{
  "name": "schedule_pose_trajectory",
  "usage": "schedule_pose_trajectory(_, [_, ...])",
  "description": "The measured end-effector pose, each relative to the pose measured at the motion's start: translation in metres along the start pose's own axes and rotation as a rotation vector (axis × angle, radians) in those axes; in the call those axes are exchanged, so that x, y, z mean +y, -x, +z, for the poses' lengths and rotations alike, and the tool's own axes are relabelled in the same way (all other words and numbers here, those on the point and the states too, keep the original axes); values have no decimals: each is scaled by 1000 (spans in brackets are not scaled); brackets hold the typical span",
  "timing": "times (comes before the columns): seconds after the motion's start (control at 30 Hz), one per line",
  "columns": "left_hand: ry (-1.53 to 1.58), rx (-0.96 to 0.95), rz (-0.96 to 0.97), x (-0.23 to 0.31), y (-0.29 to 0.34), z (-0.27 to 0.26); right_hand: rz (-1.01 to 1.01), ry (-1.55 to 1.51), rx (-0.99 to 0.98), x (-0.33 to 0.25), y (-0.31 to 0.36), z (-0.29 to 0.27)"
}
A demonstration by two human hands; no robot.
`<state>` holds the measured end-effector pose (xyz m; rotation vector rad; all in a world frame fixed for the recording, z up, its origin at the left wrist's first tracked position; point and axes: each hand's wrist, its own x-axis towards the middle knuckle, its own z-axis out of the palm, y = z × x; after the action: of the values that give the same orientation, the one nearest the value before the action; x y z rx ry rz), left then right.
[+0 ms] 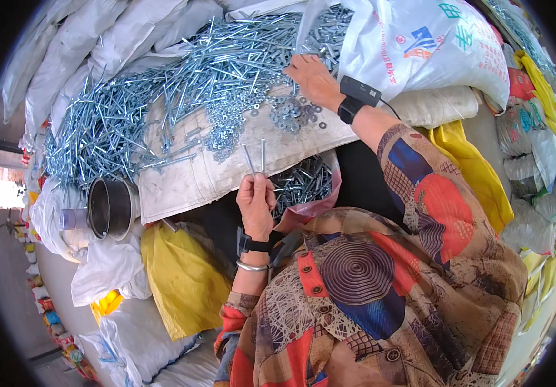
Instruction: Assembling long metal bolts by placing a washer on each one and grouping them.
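Note:
My left hand (257, 205) pinches two long metal bolts (263, 156) that stand nearly upright between thumb and fingers. Just beyond it is the near edge of a pale cloth (188, 184) spread over the work surface. My right hand (315, 80) reaches to the far side, fingers bent together at the edge of a heap of long silvery bolts (207, 64); whatever its fingertips hold is hidden. Between the hands lie a patch of flat washers (294, 116) and a spread of small nuts and washers (225, 132).
Beside my left hand, an open pinkish bag (327, 193) holds many bolts. A dark round pot (111, 208) stands at the left. A full white sack (429, 48) lies far right, and yellow sacks (184, 280) hang near the left. More white sacks (71, 58) are stacked far left.

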<state>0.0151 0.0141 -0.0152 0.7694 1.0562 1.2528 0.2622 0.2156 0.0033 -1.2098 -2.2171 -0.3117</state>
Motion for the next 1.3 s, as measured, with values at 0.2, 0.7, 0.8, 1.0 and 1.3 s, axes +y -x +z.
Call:
schedule_pose_trajectory(0.2, [-63, -87, -83, -6, 6, -3, -82, 125, -47, 14, -7, 11])
schedule_pose_trajectory(0.7, [-88, 6, 11, 3, 6, -4, 596, -1482, -355, -95, 47, -58])
schedule_pose_trajectory(0.8, [-96, -4, 21, 7, 11, -5, 556, -1465, -361, -104, 49, -64])
schedule_pose_trajectory(1.0, [-107, 5, 102, 7, 14, -10, 532, -1387, -364, -113, 49, -70])
schedule_pose_trajectory(1.3, [-484, 48, 261, 0, 12, -14, 487, -1235, -490, -145, 59, -64])
